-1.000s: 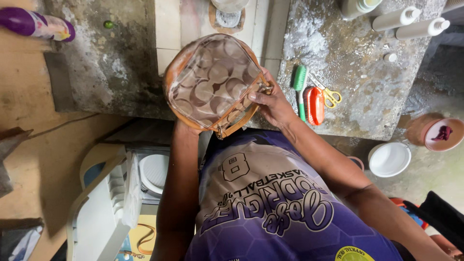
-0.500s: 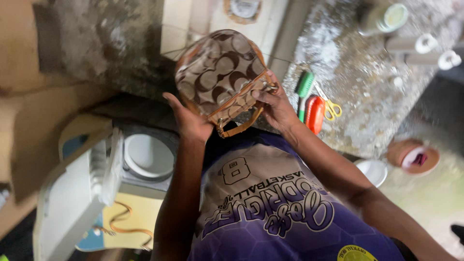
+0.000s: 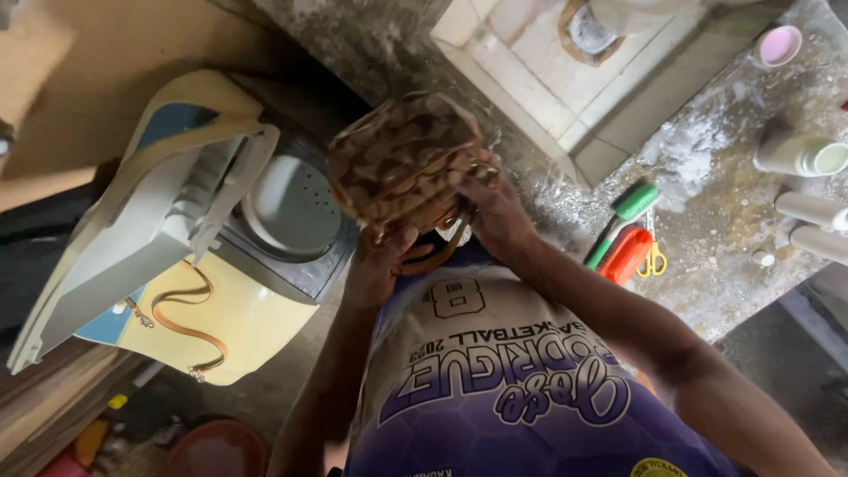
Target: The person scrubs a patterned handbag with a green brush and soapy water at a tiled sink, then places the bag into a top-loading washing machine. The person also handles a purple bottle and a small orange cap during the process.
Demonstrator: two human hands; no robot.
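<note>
I hold a small brown patterned handbag [image 3: 397, 159] with tan trim in front of my chest, over the edge of a grey stone counter [image 3: 707, 194]. My left hand [image 3: 380, 265] grips it from below, near its tan strap. My right hand [image 3: 486, 203] clasps its right side by the trim. Below the bag I see my purple printed jersey [image 3: 495, 389].
A washing machine [image 3: 265, 221] with its lid [image 3: 132, 230] raised stands at left, a tan strap [image 3: 181, 322] lying on its yellow top. On the counter lie a green brush [image 3: 627, 208], a red tool [image 3: 623, 256], yellow-handled scissors [image 3: 652, 261] and white tubes [image 3: 808, 212]. A tiled sink [image 3: 565, 79] sits behind.
My view has swung left and down, bringing the washing machine into sight. The bag has moved with both hands from over the sink toward the machine.
</note>
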